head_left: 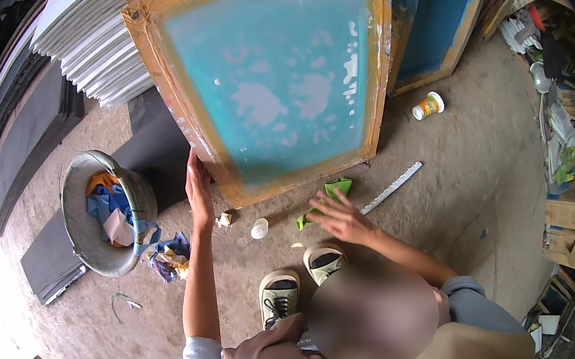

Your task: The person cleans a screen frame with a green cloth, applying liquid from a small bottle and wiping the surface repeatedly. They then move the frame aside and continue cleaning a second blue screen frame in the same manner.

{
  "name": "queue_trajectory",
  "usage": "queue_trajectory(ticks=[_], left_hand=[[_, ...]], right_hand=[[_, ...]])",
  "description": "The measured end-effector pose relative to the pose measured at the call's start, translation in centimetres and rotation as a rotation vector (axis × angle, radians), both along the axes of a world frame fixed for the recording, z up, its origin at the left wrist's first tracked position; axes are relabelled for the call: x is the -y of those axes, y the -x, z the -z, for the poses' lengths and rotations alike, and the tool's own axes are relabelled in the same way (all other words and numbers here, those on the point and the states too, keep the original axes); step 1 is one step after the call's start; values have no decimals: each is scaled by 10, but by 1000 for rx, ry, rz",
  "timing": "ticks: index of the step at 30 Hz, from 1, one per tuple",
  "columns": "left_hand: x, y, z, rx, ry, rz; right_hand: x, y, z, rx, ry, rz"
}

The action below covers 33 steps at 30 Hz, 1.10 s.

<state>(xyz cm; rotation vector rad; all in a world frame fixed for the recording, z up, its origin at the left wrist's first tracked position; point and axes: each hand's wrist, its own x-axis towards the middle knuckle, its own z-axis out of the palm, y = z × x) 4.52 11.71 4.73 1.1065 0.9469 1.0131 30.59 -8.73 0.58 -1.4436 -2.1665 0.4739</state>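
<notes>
The two hands are held well apart. The left hand (198, 191) is laid against the lower left edge of a large framed screen (271, 58), its fingers pointed along the wood; whether that edge is gripped cannot be told. The screen, its mesh coloured teal and marked with pale shapes, is set ahead of the person, between a stack of white sheets (85, 50) and a blue-meshed frame (435, 22). The right hand (342, 217) is spread, its fingers parted over a green cloth (338, 186); contact with it cannot be made out. Just beyond that hand, a white strip (396, 184) is laid on the floor (462, 178). A clear cup (259, 229) is placed between the hands, and rags (112, 215) are heaped inside a grey bucket (69, 208) at the left
</notes>
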Motion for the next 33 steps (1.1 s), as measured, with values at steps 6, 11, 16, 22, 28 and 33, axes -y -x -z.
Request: queue_trajectory(ticks=[6,11,16,22,28,33], left_hand=[[-14,-7,-13,-47,-46,-65],[-33,-10,-7,-170,-126,59],[-33,-5,-13,-313,-227,51],[-23,-13,-90,-335,-360,79],[-6,-38,-243,-100,-526,78],[56,-53,-325,117,-537,-27]], right_hand=[[-114,-112,-64,-265,-394,1010],[-158,-176,-40,-1198,199,874],[-148,-170,-40,-1284,181,881],[-116,-163,-126,-1399,98,867],[-69,-168,-307,-1342,-196,724],[-12,-161,-424,-1187,-326,803]])
